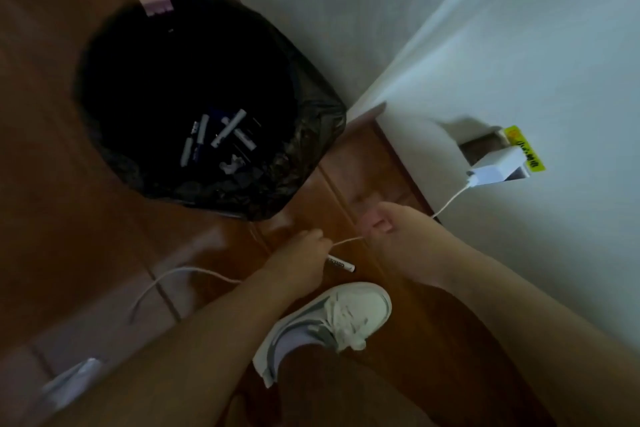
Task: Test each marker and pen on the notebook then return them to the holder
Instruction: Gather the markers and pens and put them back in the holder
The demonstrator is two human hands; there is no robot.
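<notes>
My left hand (304,253) reaches down near the wooden floor and grips a white whiteboard marker (341,263) whose end pokes out to the right. The same hand's fingers also touch a thin white cable (346,240). My right hand (388,229) is curled just to the right, pinching that cable where it runs toward the wall. Several white markers (221,139) lie at the bottom of a bin lined with a black bag (311,135) behind my hands. No notebook or holder shows.
A white charger (498,166) is plugged into a wall socket with a yellow sticker on the right. The cable trails across the floor to the left (166,279). A white sneaker (332,319) stands below my hands. White walls meet at a corner.
</notes>
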